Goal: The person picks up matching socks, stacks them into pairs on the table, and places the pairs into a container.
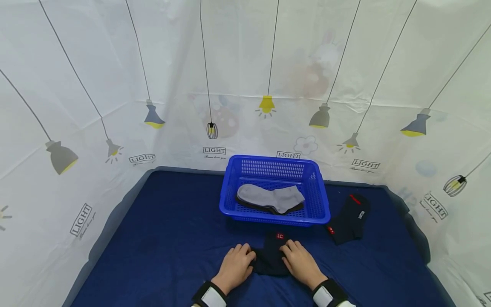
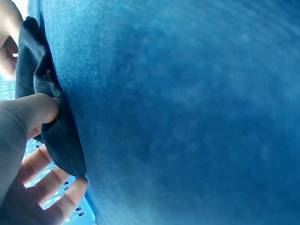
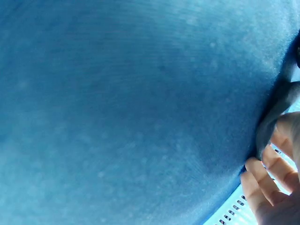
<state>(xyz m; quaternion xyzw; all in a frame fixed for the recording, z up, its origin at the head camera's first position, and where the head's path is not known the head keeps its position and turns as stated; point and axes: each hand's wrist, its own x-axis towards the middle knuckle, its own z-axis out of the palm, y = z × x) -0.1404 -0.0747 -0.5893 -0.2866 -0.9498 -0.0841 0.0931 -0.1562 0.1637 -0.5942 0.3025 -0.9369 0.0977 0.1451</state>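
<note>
A black sock (image 1: 273,258) with a small red label lies on the dark blue cloth, in front of the basket. My left hand (image 1: 236,265) pinches its left end; in the left wrist view the thumb (image 2: 44,107) presses on the folded fabric while the other fingers spread beyond it. At the sock's right edge my right hand (image 1: 301,261) grips the fabric, seen also in the right wrist view, where the sock (image 3: 272,115) is partly cut off by the frame. Part of the sock is hidden under the fingers.
Behind the hands stands a blue plastic basket (image 1: 274,218) holding grey socks (image 1: 270,197) on top of dark ones. Right of it lie black socks (image 1: 347,219) with red and white markings. A white printed curtain (image 1: 245,64) encloses the blue cloth (image 1: 172,230).
</note>
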